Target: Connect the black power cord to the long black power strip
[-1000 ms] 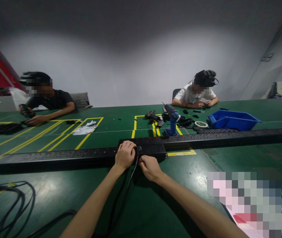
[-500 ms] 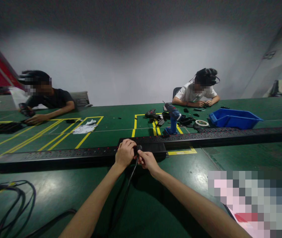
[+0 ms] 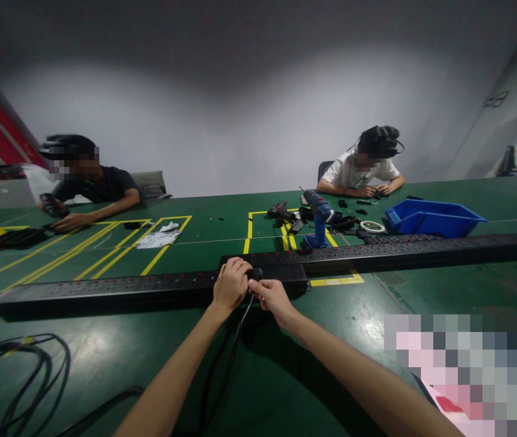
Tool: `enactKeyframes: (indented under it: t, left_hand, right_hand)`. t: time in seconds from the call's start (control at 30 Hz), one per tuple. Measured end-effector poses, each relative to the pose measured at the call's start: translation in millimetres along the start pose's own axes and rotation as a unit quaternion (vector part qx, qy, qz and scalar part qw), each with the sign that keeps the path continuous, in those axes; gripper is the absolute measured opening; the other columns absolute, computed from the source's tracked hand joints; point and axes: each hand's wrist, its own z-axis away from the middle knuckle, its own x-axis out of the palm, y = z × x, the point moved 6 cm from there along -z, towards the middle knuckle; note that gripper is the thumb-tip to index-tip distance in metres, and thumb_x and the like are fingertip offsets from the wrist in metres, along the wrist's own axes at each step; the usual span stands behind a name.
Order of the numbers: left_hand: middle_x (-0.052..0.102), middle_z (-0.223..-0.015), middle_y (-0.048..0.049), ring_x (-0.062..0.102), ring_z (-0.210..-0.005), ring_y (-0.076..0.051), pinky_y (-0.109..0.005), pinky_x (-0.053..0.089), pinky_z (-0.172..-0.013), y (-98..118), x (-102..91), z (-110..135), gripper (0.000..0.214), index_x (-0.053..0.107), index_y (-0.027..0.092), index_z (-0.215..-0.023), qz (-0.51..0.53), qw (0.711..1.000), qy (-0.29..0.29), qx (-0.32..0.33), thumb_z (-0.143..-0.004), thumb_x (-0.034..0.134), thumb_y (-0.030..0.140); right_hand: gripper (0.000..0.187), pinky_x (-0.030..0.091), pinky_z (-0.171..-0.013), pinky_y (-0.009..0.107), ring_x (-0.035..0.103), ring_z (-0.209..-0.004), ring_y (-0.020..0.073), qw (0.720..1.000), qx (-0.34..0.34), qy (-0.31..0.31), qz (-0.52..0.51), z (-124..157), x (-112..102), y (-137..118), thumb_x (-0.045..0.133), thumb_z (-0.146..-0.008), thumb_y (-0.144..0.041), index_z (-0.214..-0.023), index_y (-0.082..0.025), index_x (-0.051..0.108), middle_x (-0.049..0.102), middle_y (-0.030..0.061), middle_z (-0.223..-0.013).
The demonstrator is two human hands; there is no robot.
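A long black power strip (image 3: 104,287) lies across the green table, its right end near the middle. My left hand (image 3: 230,285) is closed over that end of the strip. My right hand (image 3: 271,298) is beside it, fingers pinched on a black plug (image 3: 255,274) that sits at the strip's end. The plug's black cable (image 3: 233,340) runs down between my forearms toward me. A second long black power strip (image 3: 422,249) lies just behind, reaching to the right edge.
A blue drill (image 3: 318,220), black tools, a tape roll (image 3: 372,227) and a blue bin (image 3: 434,218) lie beyond the strips. Two other people work at the far side. Coiled black cables (image 3: 17,370) rest at lower left. Yellow tape lines mark the table.
My right hand has moved up from the strip's front edge to the plug and pinched it. My left hand stays on the strip's end.
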Motion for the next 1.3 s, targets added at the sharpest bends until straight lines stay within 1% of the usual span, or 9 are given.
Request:
enactKeyframes:
  t: [0.13, 0.3, 0.43, 0.53, 0.6, 0.8, 0.97, 1.07, 1.3]
  left_hand:
    - [0.069, -0.112, -0.0055, 0.051, -0.117, -0.025, -0.042, 0.044, -0.099, -0.1, -0.5, -0.5, 0.032, 0.069, 0.022, -0.1, -0.001, 1.0, 0.009, -0.004, -0.081, 0.047, 0.009]
    - [0.069, -0.112, -0.0047, 0.051, -0.117, -0.024, -0.042, 0.044, -0.099, -0.1, -0.8, -0.7, 0.035, 0.069, 0.022, -0.1, -0.001, 1.0, 0.015, -0.006, -0.081, 0.045, 0.007]
    - [0.07, -0.111, -0.004, 0.051, -0.117, -0.024, -0.042, 0.043, -0.099, -0.8, -0.8, -0.5, 0.035, 0.069, 0.023, -0.099, 0.001, 1.0, 0.02, -0.01, -0.08, 0.045, 0.007]
    - [0.07, -0.111, -0.0039, 0.051, -0.117, -0.025, -0.042, 0.043, -0.099, -1.6, -0.1, -0.6, 0.035, 0.069, 0.022, -0.099, 0.002, 1.0, 0.018, -0.011, -0.081, 0.044, 0.007]
    - [0.07, -0.111, -0.0039, 0.051, -0.117, -0.025, -0.042, 0.043, -0.099, -2.1, 0.6, -0.6, 0.035, 0.069, 0.022, -0.099, 0.004, 1.0, 0.016, -0.009, -0.081, 0.044, 0.007]
    - [0.069, -0.111, -0.0043, 0.051, -0.116, -0.025, -0.041, 0.044, -0.099, -1.6, 0.7, 0.4, 0.032, 0.068, 0.022, -0.1, 0.006, 1.0, 0.013, -0.002, -0.081, 0.045, 0.009]
    - [0.069, -0.111, -0.0052, 0.051, -0.117, -0.025, -0.042, 0.044, -0.099, -2.4, 1.4, 0.6, 0.033, 0.068, 0.021, -0.102, 0.008, 1.0, 0.009, -0.002, -0.082, 0.045, 0.01]
    - [0.069, -0.112, -0.006, 0.051, -0.117, -0.026, -0.043, 0.043, -0.1, -3.1, 1.8, 0.1, 0.033, 0.069, 0.022, -0.103, 0.009, 1.0, 0.01, -0.004, -0.083, 0.045, 0.01]
    - [0.069, -0.113, -0.0053, 0.05, -0.118, -0.026, -0.044, 0.043, -0.1, -2.6, 0.7, -0.5, 0.034, 0.07, 0.023, -0.101, 0.008, 1.0, 0.01, -0.01, -0.081, 0.046, 0.01]
  right_hand:
    - [0.043, 0.017, -0.042, 0.022, 0.029, -0.041, 0.0044, 0.999, -0.029, -0.013, 0.032, 1.2, -1.1, 2.6, 0.073, -0.072, -0.053, -0.062, -0.016, 0.053, 0.041, -0.007, -0.049]
    - [0.045, 0.017, -0.046, 0.023, 0.029, -0.046, 0.006, 0.994, -0.08, -0.002, 0.078, 1.4, -4.3, 8.0, 0.071, -0.075, -0.051, -0.058, -0.018, 0.045, 0.038, -0.0072, -0.048]
    - [0.045, 0.018, -0.049, 0.023, 0.028, -0.051, 0.0068, 0.987, -0.121, 0.0, 0.103, 2.1, -4.8, 6.5, 0.069, -0.077, -0.049, -0.057, -0.018, 0.043, 0.035, -0.0069, -0.052]
    - [0.045, 0.018, -0.049, 0.023, 0.028, -0.053, 0.0067, 0.986, -0.133, 0.003, 0.104, 2.7, -5.2, 4.7, 0.07, -0.076, -0.048, -0.057, -0.018, 0.043, 0.034, -0.0069, -0.053]
    - [0.045, 0.018, -0.048, 0.022, 0.029, -0.05, 0.0062, 0.99, -0.114, 0.002, 0.088, 2.4, -4.7, 6.2, 0.071, -0.075, -0.049, -0.058, -0.018, 0.043, 0.035, -0.0071, -0.052]
    - [0.046, 0.019, -0.041, 0.022, 0.032, -0.039, 0.0053, 0.999, 0.014, -0.009, -0.041, -0.4, 2.9, 15.8, 0.068, -0.074, -0.06, -0.07, -0.016, 0.056, 0.037, -0.0082, -0.048]
    - [0.046, 0.014, -0.039, 0.021, 0.025, -0.035, 0.0024, 0.996, 0.032, 0.006, -0.085, -2.7, 6.2, 6.9, 0.073, -0.07, -0.058, -0.072, -0.014, 0.059, 0.035, -0.0098, -0.047]
    - [0.046, 0.014, -0.038, 0.02, 0.024, -0.035, 0.002, 0.993, 0.047, 0.016, -0.105, -2.4, 6.8, 4.3, 0.073, -0.071, -0.058, -0.07, -0.014, 0.058, 0.036, -0.0097, -0.047]
    - [0.045, 0.013, -0.038, 0.021, 0.022, -0.037, 0.0026, 0.995, 0.018, 0.017, -0.098, 2.0, 9.4, 6.7, 0.073, -0.069, -0.057, -0.069, -0.016, 0.055, 0.032, -0.0105, -0.046]
